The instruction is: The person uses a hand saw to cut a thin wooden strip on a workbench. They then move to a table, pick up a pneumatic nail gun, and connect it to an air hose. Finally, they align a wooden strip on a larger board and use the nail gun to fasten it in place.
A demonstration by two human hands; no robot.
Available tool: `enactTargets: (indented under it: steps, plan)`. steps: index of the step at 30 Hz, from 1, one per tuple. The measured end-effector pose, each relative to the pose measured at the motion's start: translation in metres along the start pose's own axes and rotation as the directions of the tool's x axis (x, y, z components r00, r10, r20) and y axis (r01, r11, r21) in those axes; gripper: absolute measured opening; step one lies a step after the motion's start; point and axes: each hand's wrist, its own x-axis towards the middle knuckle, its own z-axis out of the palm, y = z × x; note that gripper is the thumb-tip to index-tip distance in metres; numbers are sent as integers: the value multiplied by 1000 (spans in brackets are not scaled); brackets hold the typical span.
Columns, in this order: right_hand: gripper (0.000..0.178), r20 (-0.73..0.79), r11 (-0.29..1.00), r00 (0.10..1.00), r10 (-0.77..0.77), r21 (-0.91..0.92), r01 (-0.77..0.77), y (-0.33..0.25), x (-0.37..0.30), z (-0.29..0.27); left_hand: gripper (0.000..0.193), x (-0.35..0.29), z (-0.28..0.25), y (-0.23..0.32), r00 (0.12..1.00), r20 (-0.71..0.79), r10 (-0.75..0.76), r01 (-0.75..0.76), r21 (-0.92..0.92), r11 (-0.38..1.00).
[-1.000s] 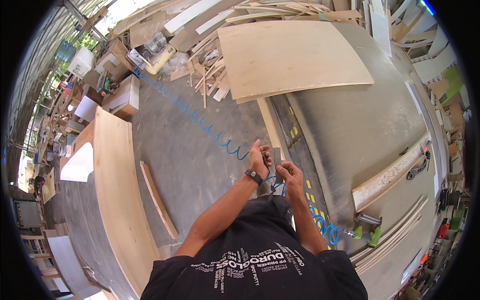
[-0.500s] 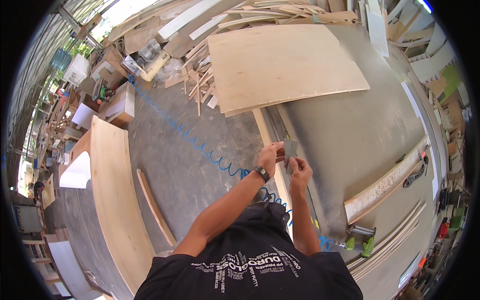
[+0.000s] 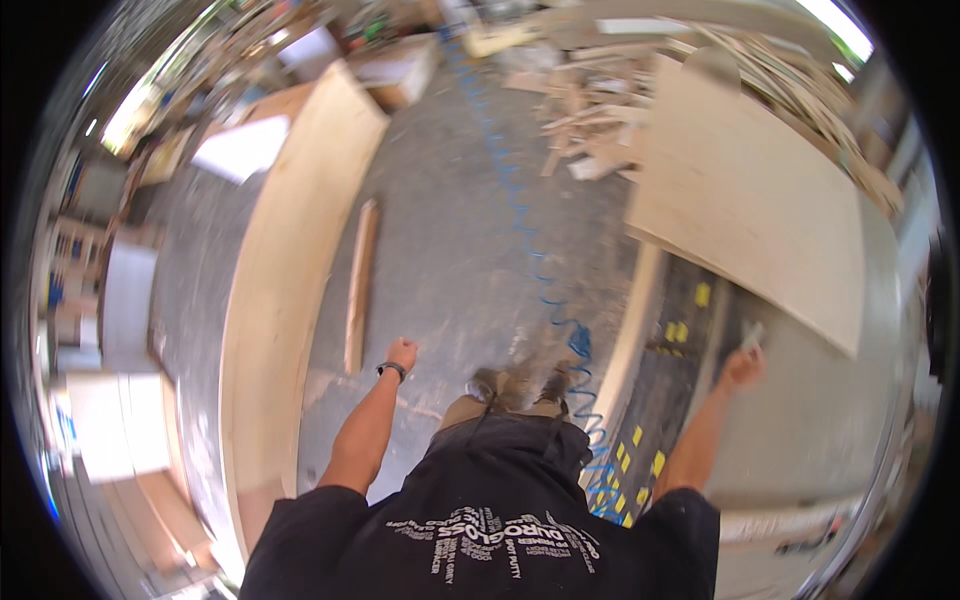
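My right hand (image 3: 742, 370) is out to the right, its fingers closed on a small flat grey piece (image 3: 752, 335) that is smeared by motion. It is above the grey tabletop (image 3: 790, 420), near the lower edge of a large plywood sheet (image 3: 755, 190). My left hand (image 3: 402, 354), below a dark wristwatch (image 3: 392, 370), hangs over the floor with its fingers curled in and nothing showing in them. Nearest to it lies a narrow curved wooden strip (image 3: 360, 290).
A long curved plywood panel (image 3: 290, 270) stands at the left. A coiled blue air hose (image 3: 520, 220) runs across the floor to my feet. Offcuts (image 3: 595, 125) are heaped at the back. A pale wooden rail (image 3: 632, 335) borders the table's dark side with yellow marks.
My hands have parted: the left swung down and left, away from the grey piece, while the right carries it to the right. The view has turned left and is blurred.
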Motion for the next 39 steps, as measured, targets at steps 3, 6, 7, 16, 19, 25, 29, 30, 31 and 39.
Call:
enactTargets:
  steps: [3, 6, 7, 16, 19, 25, 29, 30, 31, 39]
  plan:
    - [33, 164, 830, 913, 374, -498, -250, -43, -17, -17, 33, -34, -69, -177, 961, -109, -256, 263, 60, 963]
    - [36, 114, 763, 928, 356, -609, -218, -115, -2, -62, 33, -74, -84, -243, 876, 5, -483, 482, -57, 874]
    - [33, 150, 817, 940, 306, -548, -179, -150, -9, -70, 34, -87, -89, -259, 834, 59, -549, 552, -105, 827]
    - [18, 846, 833, 274, -458, 516, -201, -503, -250, -156, 32, 93, -83, -405, 938, 108, -329, 306, 182, 934]
    - [34, 843, 911, -353, -406, 346, -223, -574, -342, -189, 39, 239, -90, -411, 925, 48, -376, 374, 36, 927]
    - [26, 838, 991, -541, -70, -4, -136, -674, -453, -223, 71, 504, -103, -449, 957, -59, -283, 270, -164, 949]
    - [32, 834, 983, -550, 26, -121, -137, -717, -484, -233, 112, 631, -102, -453, 871, 171, -461, 468, 0, 884]
    - [31, 832, 976, -548, 88, -181, -118, -724, -488, -241, 117, 651, -105, -445, 846, 225, -484, 487, 47, 872]
    - [30, 799, 942, -567, 201, -315, -111, -735, -486, -242, 123, 663, -101, -446, 813, 268, -516, 511, 94, 854]
    - [27, 608, 713, -598, 523, -696, -84, -808, -509, -226, 128, 712, 6, -500, 900, 143, -411, 407, 54, 912]
